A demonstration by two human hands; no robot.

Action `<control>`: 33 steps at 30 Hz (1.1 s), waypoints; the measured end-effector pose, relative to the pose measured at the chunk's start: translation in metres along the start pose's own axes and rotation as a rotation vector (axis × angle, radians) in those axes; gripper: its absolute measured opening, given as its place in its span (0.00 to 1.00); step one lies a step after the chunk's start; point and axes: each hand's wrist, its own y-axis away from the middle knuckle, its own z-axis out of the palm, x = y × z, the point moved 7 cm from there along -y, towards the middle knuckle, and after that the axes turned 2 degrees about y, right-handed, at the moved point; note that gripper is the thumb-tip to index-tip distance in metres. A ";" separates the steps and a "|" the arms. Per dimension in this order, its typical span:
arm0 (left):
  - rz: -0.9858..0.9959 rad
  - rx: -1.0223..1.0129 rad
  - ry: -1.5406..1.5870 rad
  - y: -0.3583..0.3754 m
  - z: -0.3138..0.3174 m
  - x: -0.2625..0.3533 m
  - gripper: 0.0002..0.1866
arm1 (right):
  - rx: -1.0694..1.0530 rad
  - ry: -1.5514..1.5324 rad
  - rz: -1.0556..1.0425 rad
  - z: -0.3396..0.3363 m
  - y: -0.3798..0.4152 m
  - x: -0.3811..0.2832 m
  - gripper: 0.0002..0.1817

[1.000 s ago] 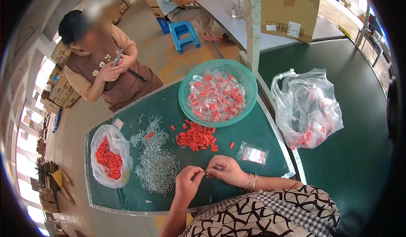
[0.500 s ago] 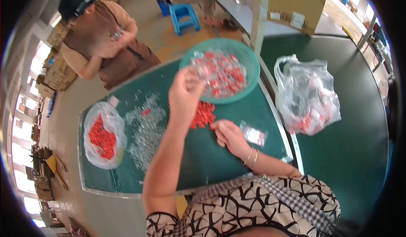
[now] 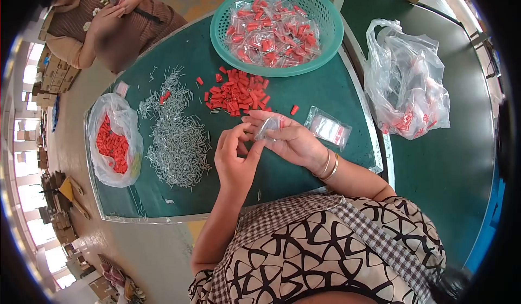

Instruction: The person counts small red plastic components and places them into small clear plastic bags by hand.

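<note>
My left hand (image 3: 237, 155) pinches the edge of a small clear plastic bag (image 3: 267, 129) in front of my body. My right hand (image 3: 296, 144) holds the other side of this bag between thumb and fingers. What is inside the bag is too small to tell. Just beyond my hands lies a pile of red plastic pieces (image 3: 237, 92), with one loose red piece (image 3: 294, 110) to its right. A heap of small metal pins (image 3: 179, 146) spreads to the left of my left hand. Right of my right hand lies a stack of flat clear bags (image 3: 328, 129).
A green basket (image 3: 218, 46) with red pieces in clear bags stands at the far edge. Left is a white plastic bag (image 3: 133, 120) of red pieces; right, another plastic bag (image 3: 407, 81). A person (image 3: 81, 30) stands across the table, hands raised.
My left hand has come back from the basket toward my body. My right hand has left the red pile's edge and turned up, and both hands now hold a small bag. The view has tilted down.
</note>
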 end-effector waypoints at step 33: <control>-0.414 0.148 0.579 0.016 -0.032 -0.072 0.02 | 0.228 0.592 0.008 -0.011 0.004 0.002 0.16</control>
